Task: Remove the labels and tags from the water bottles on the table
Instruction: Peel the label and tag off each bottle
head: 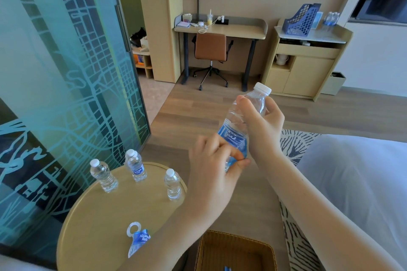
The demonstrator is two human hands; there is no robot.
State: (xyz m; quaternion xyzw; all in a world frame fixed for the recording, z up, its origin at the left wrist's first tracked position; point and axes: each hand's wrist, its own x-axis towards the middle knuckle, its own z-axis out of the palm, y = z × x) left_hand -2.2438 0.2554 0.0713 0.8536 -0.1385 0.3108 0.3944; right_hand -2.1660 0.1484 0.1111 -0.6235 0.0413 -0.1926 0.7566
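Right, up in the air we go: the held bottle (244, 125) is tilted, white cap (262, 88) pointing up and away, well above the floor and to the right of the round desk (92, 215). The right hand (263, 125) wraps the upper body, its fingers curled around the far side and mostly hidden behind the plastic. The left hand (214, 169) is at the lower end, fingers (239, 156) pinched narrow on the bottom edge of the blue label (233, 138). White lettering runs across that label, but it is turned and blurred and cannot be read. The base of the bottle is covered by the left hand.

Down on the desk, three small bottles stand upright. The left bottle (103, 176) and the right bottle (172, 185) are plain clear plastic. The rear bottle (136, 166) wears a blue label, its print too small to make out, and a white shape sits right behind its cap, hard to identify. Near the front edge lies a crumpled blue label scrap (139, 242) with a white ring tag (133, 227) touching it; the scrap reads "AQUA", the rest lost in the folds. The left forearm crosses the desk's right edge.

At the bottom, a wicker basket (236, 251) is cut off by the frame, something blue just showing inside. A bed (352, 171) fills the right.
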